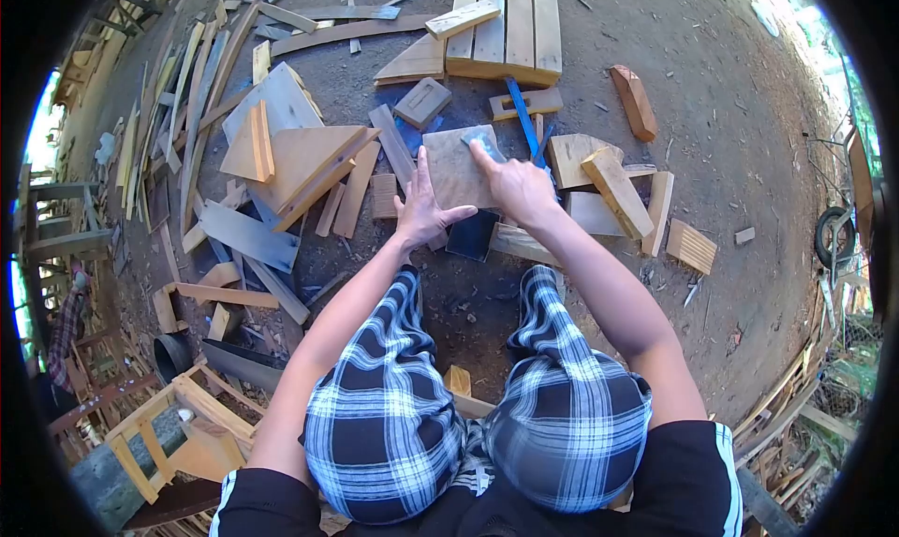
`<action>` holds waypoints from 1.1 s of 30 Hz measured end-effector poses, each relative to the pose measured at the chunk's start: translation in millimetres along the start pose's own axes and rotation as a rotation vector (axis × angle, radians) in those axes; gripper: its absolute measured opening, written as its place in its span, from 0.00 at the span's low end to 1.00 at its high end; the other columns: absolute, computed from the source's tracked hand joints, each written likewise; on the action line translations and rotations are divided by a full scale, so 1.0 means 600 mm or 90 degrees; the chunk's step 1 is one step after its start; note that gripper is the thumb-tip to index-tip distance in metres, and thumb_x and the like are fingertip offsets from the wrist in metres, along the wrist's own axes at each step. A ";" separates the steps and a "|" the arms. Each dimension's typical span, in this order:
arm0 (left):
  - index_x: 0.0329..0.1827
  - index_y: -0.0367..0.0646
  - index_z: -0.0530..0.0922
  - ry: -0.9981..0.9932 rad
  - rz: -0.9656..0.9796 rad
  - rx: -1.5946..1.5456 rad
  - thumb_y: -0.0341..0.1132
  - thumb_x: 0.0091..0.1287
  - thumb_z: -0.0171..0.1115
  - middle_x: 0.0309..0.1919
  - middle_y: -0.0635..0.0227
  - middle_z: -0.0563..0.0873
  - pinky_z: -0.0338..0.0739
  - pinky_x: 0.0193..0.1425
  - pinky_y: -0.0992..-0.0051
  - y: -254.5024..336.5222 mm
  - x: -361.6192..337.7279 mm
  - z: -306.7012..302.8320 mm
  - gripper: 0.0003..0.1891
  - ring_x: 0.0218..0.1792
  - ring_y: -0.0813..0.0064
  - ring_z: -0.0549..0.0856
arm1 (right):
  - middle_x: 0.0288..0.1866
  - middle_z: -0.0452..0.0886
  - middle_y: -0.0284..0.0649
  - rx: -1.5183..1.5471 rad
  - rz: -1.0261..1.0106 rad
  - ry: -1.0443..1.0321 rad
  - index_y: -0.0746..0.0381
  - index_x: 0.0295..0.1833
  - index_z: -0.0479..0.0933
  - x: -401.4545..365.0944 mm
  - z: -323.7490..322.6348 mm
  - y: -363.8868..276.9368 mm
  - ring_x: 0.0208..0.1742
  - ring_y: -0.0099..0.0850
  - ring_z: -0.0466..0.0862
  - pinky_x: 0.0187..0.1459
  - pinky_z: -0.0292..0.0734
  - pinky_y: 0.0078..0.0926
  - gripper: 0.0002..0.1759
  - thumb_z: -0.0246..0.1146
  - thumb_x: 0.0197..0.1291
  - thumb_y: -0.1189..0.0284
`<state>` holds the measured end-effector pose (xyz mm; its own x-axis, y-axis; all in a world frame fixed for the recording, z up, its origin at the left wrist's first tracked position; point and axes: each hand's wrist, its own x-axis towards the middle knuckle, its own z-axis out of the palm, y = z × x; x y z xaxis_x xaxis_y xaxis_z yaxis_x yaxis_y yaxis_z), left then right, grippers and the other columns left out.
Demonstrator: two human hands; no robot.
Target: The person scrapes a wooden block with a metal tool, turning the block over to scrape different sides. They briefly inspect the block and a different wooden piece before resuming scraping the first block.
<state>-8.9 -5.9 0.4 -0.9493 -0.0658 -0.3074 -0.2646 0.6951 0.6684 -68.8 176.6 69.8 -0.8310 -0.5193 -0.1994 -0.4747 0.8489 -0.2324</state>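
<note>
Left hand [431,207] spread wide along left and lower edges of square board [458,176], on dirt ground [758,209] beyond knees. Right hand [521,189] with index extended onto light-blue piece [484,145] near board's upper right corner; curled fingers' hold hidden.

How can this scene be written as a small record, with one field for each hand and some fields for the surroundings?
Left hand: spread at the near left corner of the board
Right hand: index finger on a blue piece, at the board's far right corner
Beyond board: grey block, slatted wood
Right side: reddish block, tyre
Ground: brown soil with scattered wood scraps
Trousers: checked, black, blue and white
</note>
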 end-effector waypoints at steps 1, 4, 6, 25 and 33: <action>0.79 0.53 0.28 0.002 0.000 0.003 0.67 0.38 0.77 0.75 0.50 0.55 0.44 0.69 0.30 -0.001 -0.001 -0.001 0.76 0.75 0.48 0.57 | 0.30 0.85 0.52 0.002 -0.002 0.003 0.47 0.77 0.55 0.002 0.007 -0.002 0.30 0.47 0.87 0.32 0.82 0.44 0.38 0.51 0.60 0.77; 0.79 0.53 0.28 -0.005 -0.006 0.000 0.66 0.38 0.77 0.75 0.50 0.56 0.44 0.69 0.30 0.000 0.001 -0.001 0.75 0.75 0.48 0.57 | 0.29 0.85 0.51 -0.011 0.011 -0.002 0.44 0.77 0.56 -0.016 0.012 -0.015 0.29 0.46 0.87 0.31 0.83 0.44 0.38 0.52 0.60 0.76; 0.79 0.53 0.28 0.000 0.004 0.001 0.66 0.38 0.77 0.76 0.50 0.56 0.45 0.69 0.30 -0.003 0.000 0.001 0.75 0.75 0.49 0.57 | 0.29 0.85 0.51 -0.024 -0.006 -0.032 0.43 0.77 0.55 -0.053 0.006 -0.028 0.29 0.46 0.87 0.30 0.83 0.44 0.39 0.53 0.59 0.76; 0.79 0.52 0.28 0.005 0.002 0.010 0.67 0.39 0.77 0.75 0.50 0.57 0.45 0.70 0.31 0.003 -0.001 0.000 0.75 0.74 0.49 0.59 | 0.32 0.85 0.48 -0.038 -0.038 -0.060 0.47 0.77 0.56 -0.006 0.007 -0.030 0.33 0.42 0.88 0.31 0.83 0.39 0.38 0.56 0.60 0.73; 0.79 0.51 0.28 0.020 0.023 -0.008 0.66 0.39 0.77 0.75 0.49 0.57 0.46 0.70 0.31 -0.006 -0.002 0.006 0.75 0.74 0.47 0.59 | 0.30 0.85 0.48 -0.040 -0.047 -0.109 0.46 0.78 0.52 -0.065 -0.005 -0.033 0.30 0.45 0.87 0.30 0.83 0.42 0.45 0.62 0.55 0.74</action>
<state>-6.6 -5.8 -3.8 -0.9633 -0.0633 -0.2609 -0.2314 0.6887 0.6872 -27.8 180.3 85.2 -0.7338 -0.5854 -0.3448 -0.5546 0.8093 -0.1938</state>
